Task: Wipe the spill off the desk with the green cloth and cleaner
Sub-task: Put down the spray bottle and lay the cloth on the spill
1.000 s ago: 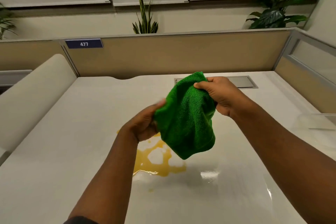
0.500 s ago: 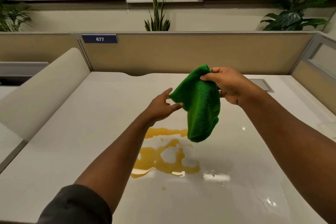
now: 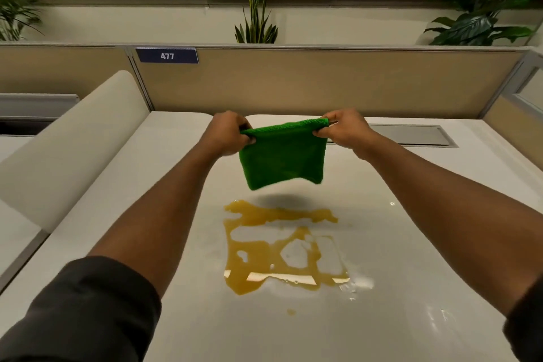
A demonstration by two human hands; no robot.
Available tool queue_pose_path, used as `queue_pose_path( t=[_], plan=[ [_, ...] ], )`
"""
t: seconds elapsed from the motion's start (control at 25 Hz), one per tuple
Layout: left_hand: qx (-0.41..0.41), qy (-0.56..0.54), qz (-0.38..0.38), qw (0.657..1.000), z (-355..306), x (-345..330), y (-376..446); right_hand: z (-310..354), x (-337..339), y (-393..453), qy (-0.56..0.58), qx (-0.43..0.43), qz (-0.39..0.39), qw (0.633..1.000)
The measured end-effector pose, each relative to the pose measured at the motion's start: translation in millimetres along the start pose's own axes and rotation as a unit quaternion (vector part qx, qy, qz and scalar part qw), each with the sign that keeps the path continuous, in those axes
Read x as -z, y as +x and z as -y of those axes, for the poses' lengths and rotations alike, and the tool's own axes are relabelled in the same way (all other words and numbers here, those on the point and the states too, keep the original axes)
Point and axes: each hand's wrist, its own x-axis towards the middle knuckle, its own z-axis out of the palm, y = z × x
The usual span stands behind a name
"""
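- Cloth (image 3: 282, 155), green and folded, is held up in the air between the two hands, its upper edge stretched level from one hand to the other and its lower part hanging free.
- The left hand (image 3: 227, 133) is closed on the cloth's left upper corner, the fabric being pinched between thumb and fingers.
- The right hand (image 3: 340, 128) is closed on the right upper corner in the same way, with a small tip of fabric showing above its fingers.
- Below the hands and nearer to the person, an orange-yellow spill (image 3: 279, 247) is spread over the white desk (image 3: 182, 317) in an irregular ring with bare patches inside it; a small separate drop is seen closer still.
- The cloth is not touching the spill; its shadow is cast on the desk just beyond the spill's far edge.
- Wet, glossy streaks are seen on the desk under the right forearm.
- Beyond the right hand, a grey flap (image 3: 411, 135) is set flush into the desk.
- Beyond both hands a tan partition (image 3: 323, 82) is stood, with a blue plate (image 3: 167, 55) marked 477 up and left of the left hand.
- Dark sleeves (image 3: 88, 308) are pushed up on both forearms.
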Motion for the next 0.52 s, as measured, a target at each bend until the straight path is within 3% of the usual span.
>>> queue_pose_path(
  t=[0.16, 0.28, 0.52],
  plan=[
    [-0.026, 0.035, -0.123, 0.991, 25, 2, 9, 8, -41, 26, 0.026, 0.029, -0.082, 0.996],
    [-0.054, 0.065, -0.176, 0.981, 68, -21, -19, -14, -83, 13, -0.009, 0.088, -0.072, 0.993],
    [-0.028, 0.044, -0.023, 0.998, 139, -81, -105, -76, -142, -46, -0.112, 0.087, 0.101, 0.985]
  ],
)
